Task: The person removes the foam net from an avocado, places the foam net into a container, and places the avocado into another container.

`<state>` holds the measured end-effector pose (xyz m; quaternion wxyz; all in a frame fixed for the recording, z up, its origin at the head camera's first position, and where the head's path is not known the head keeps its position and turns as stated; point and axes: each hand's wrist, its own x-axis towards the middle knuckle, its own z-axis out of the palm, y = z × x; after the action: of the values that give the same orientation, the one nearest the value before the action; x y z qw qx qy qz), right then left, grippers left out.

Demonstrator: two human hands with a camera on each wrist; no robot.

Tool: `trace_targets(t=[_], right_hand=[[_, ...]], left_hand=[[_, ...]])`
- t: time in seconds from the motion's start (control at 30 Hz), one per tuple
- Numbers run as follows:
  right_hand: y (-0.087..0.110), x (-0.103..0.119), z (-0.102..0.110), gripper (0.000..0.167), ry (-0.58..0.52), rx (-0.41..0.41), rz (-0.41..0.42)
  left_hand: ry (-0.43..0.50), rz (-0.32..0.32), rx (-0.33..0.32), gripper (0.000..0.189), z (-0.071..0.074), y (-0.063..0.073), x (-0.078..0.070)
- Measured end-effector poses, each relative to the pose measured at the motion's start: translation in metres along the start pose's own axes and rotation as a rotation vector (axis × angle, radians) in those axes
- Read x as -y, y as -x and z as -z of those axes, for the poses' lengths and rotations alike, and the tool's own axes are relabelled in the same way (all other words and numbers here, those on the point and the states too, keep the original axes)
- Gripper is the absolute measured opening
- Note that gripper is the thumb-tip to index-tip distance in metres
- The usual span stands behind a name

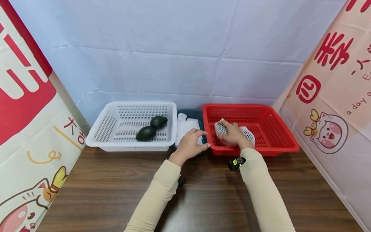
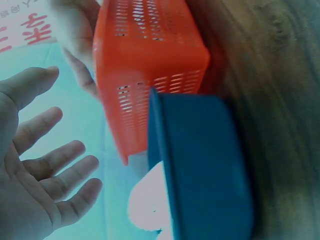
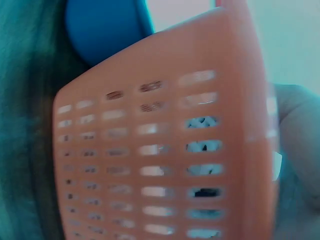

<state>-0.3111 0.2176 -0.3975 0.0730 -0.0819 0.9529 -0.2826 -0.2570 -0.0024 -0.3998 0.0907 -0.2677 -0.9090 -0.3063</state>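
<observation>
In the head view my right hand (image 1: 234, 134) reaches into the red basket (image 1: 278, 129), its fingers around an avocado in a white foam net (image 1: 221, 129). A second netted avocado (image 1: 248, 134) lies beside it, partly behind the hand. My left hand (image 1: 189, 145) hovers with spread fingers near the front of the dark blue bin (image 1: 191, 112), holding nothing; the left wrist view shows its fingers (image 2: 70, 155) apart. White foam nets (image 1: 185, 127) lie in that bin. The basket wall hides most of the right hand's work in the right wrist view.
A white basket (image 1: 98, 129) stands at the left with two dark green avocados (image 1: 146, 132) inside. All three containers sit side by side at the back of the wooden table (image 1: 116, 187). A pale cloth (image 1: 174, 64) hangs behind, and printed cloths flank both sides.
</observation>
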Motion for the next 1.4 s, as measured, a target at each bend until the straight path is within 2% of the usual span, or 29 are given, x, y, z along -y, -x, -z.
trace_targets(t=[0.17,0.33,0.67,0.83,1.1,1.3,1.4], right_hand=[[0.007,0.011,0.01,0.079,-0.001,-0.037,-0.005],[0.014,0.02,0.018,0.083,-0.044,-0.065,-0.026],[0.014,0.019,0.02,0.085,-0.043,-0.062,-0.011],[0.015,0.018,0.019,0.087,-0.048,-0.068,-0.011],[0.024,0.023,0.015,0.09,-0.016,-0.077,0.044],[0.03,0.027,0.011,0.084,0.003,-0.1,0.104],[0.032,0.027,0.011,0.082,-0.015,-0.105,0.129]], left_hand=[[0.022,0.012,0.005,0.043,0.012,-0.002,-0.002],[0.034,0.043,0.0,0.044,0.02,-0.003,-0.002],[0.055,0.068,0.004,0.043,0.02,-0.002,0.001],[0.07,0.043,-0.01,0.043,0.018,-0.001,0.003],[0.236,-0.017,-0.072,0.043,0.01,0.008,0.014],[0.305,-0.061,-0.115,0.043,0.005,0.014,0.025],[0.352,-0.048,-0.114,0.044,0.004,0.019,0.028]])
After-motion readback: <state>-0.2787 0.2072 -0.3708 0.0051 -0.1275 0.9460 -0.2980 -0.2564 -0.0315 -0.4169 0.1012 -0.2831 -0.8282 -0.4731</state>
